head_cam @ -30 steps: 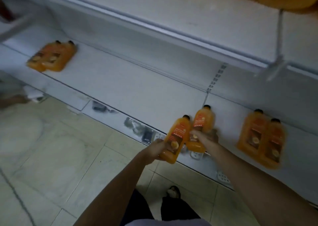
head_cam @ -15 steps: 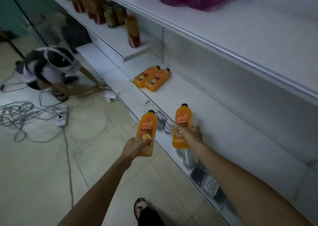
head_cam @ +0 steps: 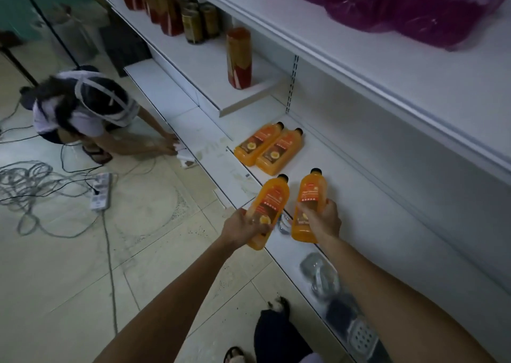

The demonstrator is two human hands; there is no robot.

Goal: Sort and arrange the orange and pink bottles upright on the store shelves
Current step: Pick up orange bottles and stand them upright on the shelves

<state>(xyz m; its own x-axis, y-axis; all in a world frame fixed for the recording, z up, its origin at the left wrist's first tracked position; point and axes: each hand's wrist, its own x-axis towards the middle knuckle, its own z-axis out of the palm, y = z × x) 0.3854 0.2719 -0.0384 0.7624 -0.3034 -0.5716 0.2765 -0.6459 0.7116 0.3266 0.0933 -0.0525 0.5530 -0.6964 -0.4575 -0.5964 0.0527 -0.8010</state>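
Head view: left hand (head_cam: 243, 228) grips one orange bottle (head_cam: 267, 210), right hand (head_cam: 323, 218) grips another (head_cam: 308, 207); beyond both hands, two bottles (head_cam: 269, 148) lie flat on the bottom shelf (head_cam: 359, 196).

Dim, flat light; floor (head_cam: 69, 265) left of the left hand (head_cam: 243, 228) brightest. The shelf (head_cam: 387, 66) bows at frame edges; packets (head_cam: 320, 274) below the right hand (head_cam: 322, 220) blur.

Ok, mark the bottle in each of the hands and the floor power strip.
Left-hand bottle (head_cam: 272, 199): head view, upper label.
Right-hand bottle (head_cam: 311, 194): head view, upper label.
Power strip (head_cam: 101, 192): head view, middle of casing.
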